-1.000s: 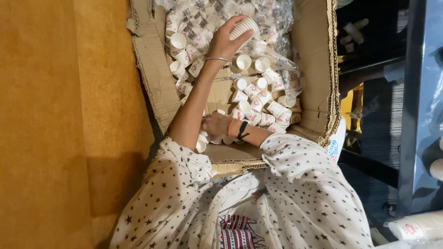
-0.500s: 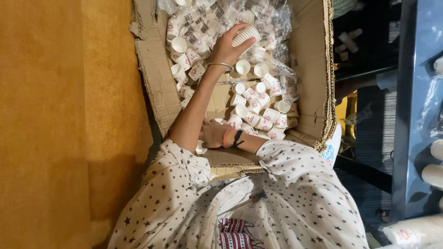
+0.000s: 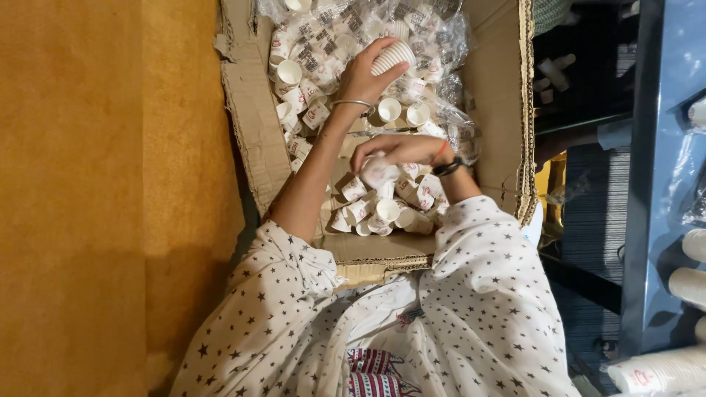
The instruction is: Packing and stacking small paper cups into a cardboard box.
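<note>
Head view: an orange floor (image 3: 88,198) lies left of an open cardboard box (image 3: 500,117), which is filled with small white paper cups (image 3: 368,209) and clear plastic bags (image 3: 441,44). A blue rack (image 3: 662,184) stands at the right, with more cups beside it. The person, in star-printed sleeves, reaches into the box. The left hand (image 3: 364,73), bangle on the wrist, is curled around a stack of cups (image 3: 393,55) at the far end. The right hand (image 3: 397,151) is closed on one cup (image 3: 379,173) above the near pile.
</note>
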